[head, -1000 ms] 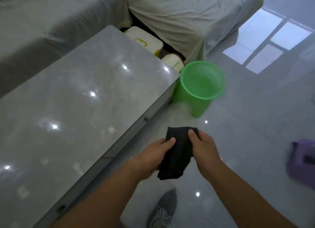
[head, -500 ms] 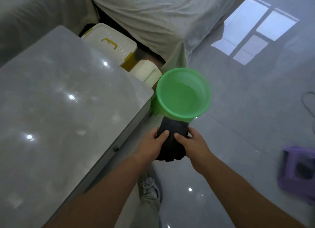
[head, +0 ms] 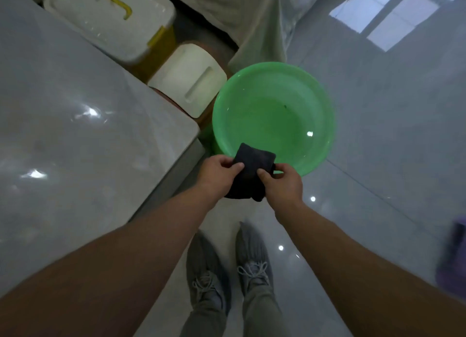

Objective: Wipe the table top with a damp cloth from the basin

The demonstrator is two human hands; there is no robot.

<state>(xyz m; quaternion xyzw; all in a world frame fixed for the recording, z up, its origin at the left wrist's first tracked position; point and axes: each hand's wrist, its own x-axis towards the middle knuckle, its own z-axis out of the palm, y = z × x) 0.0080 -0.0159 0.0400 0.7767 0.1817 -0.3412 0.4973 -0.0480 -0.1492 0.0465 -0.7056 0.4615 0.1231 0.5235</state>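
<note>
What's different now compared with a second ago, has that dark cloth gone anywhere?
The person has stepped up to the green basin. The left hand and right hand carried the dark cloth forward, so its top edge now overlaps the basin's near rim. Both hands still pinch it, as before. Basin and table have not moved.

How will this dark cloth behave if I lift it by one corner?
Likely floppy: the cloth is folded and its lower end droops below the left hand and right hand. Probably light, since both hands only pinch it with fingers and thumbs. Whether it is wet, so heavier, I cannot tell.
</note>
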